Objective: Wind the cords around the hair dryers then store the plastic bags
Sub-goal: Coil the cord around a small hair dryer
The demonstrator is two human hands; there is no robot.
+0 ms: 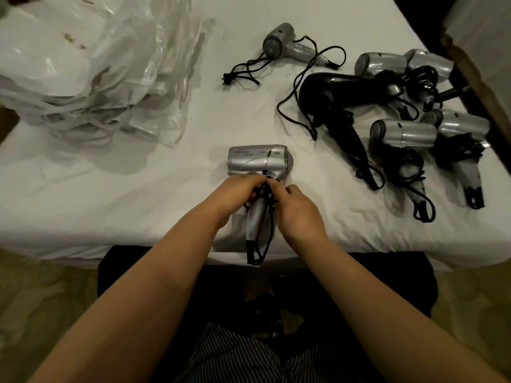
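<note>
On the white sheet-covered bed [138, 205], close to its near edge, lies a silver folding hair dryer [258, 161], barrel pointing left and handle running back toward the person. This dryer serves as the landmark for everything else. Both hands meet at the top of its handle, just below the barrel. The left hand [237, 193] has its fingers curled around the handle and the black cord [265, 236] bunched there. The right hand [296, 208] has its fingertips drawn in and pinching the same black cord against the handle. From that knot of fingers the cord runs down beside the handle and loops past the bed's edge near the handle's black tail.

Left of and beyond the silver folding hair dryer sits a loose heap of clear crinkled plastic bags [105, 70], well apart from it. Straight beyond the dryer, further up the bed, rests a small grey hair dryer [287, 45] with its black cord sprawled unwound around it. Right of and beyond the landmark dryer lies a large black hair dryer [340, 95], its cord trailing loose toward the centre of the bed. Further right of that is a cluster of four silver hair dryers [403, 134] with dark cords bunched at their handles; how tightly those are wound cannot be told. Nearer than the landmark dryer, below the bed's edge, are the person's dark lap and striped fabric [235, 355].
</note>
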